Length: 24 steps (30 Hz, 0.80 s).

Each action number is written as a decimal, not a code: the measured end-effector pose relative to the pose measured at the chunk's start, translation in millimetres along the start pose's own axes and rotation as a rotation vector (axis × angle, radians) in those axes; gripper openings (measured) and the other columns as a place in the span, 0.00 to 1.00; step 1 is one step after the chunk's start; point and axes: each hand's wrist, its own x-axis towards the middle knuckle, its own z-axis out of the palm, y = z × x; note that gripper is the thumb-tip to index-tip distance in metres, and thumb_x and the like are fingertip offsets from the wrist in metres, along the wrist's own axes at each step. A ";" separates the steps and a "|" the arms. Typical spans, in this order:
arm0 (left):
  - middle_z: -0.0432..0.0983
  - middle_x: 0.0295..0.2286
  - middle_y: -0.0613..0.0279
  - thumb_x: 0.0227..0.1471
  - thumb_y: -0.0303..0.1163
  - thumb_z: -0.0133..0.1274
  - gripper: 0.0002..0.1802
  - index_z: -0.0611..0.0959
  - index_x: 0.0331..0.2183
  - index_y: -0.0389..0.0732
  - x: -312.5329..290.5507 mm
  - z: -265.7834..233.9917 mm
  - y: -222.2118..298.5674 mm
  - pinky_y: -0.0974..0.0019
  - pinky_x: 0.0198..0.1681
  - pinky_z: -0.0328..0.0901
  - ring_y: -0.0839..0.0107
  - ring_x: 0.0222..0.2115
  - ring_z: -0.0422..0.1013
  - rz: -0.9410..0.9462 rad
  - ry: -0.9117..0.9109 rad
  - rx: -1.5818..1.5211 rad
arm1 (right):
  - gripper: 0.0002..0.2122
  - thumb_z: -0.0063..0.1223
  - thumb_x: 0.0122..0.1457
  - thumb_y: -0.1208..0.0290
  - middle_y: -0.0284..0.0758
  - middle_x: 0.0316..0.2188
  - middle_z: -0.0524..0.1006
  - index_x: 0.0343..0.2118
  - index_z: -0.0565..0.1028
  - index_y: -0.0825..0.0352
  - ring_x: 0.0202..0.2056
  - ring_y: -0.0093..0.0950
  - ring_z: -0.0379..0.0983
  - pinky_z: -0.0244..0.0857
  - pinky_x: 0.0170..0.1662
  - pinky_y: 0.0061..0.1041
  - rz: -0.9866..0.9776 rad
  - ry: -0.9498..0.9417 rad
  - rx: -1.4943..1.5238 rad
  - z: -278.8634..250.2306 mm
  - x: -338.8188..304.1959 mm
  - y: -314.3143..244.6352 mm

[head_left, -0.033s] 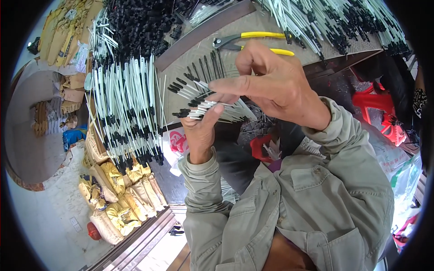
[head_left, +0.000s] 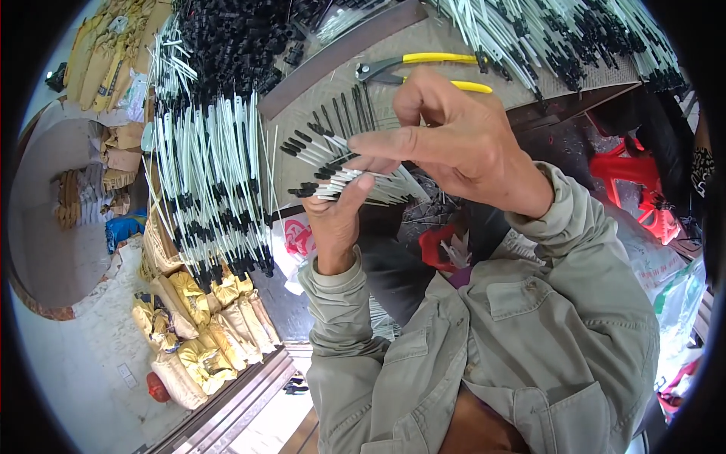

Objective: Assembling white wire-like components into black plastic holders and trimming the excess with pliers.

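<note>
My left hand (head_left: pixel 338 227) is closed around a fanned bundle of thin white rods with black tips (head_left: pixel 310 156). Its thumb lies across several of the rods, and their tips spread out to the left. Over the bundle, my right hand (head_left: pixel 473 144) comes in from the right. Its fingertips press together on one black-tipped rod, whose end is partly hidden between them. Beyond the hands, several thin black pieces (head_left: pixel 344 113) lie on the work table (head_left: pixel 302 106). Cutting pliers with yellow handles (head_left: pixel 439 57) rest just past my right hand.
Rows of white rods with black ends (head_left: pixel 208 151) hang over the table's left side. A heap of black parts (head_left: pixel 234 45) lies behind a dark metal bar (head_left: pixel 340 57). More rods (head_left: pixel 560 38) are piled far right. Gold-wrapped packs (head_left: pixel 208 333) and a red stool (head_left: pixel 631 181) flank me.
</note>
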 end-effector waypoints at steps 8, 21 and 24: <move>0.75 0.29 0.60 0.40 0.17 0.56 0.12 0.79 0.33 0.32 -2.0 -4.2 -5.6 0.71 0.36 0.65 0.74 0.29 0.71 0.021 0.095 0.029 | 0.21 0.51 0.36 0.83 0.29 0.20 0.60 0.37 0.77 0.55 0.17 0.22 0.57 0.50 0.18 0.18 -0.055 -0.001 -0.115 -2.4 4.0 -4.1; 0.75 0.29 0.65 0.40 0.19 0.58 0.12 0.79 0.32 0.36 -3.4 -12.5 -8.3 0.74 0.34 0.63 0.79 0.28 0.69 -0.019 0.072 -0.030 | 0.20 0.51 0.35 0.80 0.29 0.20 0.61 0.35 0.76 0.55 0.19 0.25 0.60 0.52 0.18 0.22 -0.089 -0.059 -0.154 -5.0 12.8 -6.7; 0.75 0.29 0.66 0.40 0.20 0.58 0.12 0.79 0.33 0.36 -4.6 -15.5 -7.5 0.75 0.34 0.63 0.80 0.28 0.68 -0.023 0.087 -0.002 | 0.20 0.51 0.34 0.80 0.29 0.20 0.61 0.35 0.76 0.56 0.20 0.26 0.61 0.53 0.19 0.22 -0.121 -0.103 -0.183 -7.2 19.2 -9.5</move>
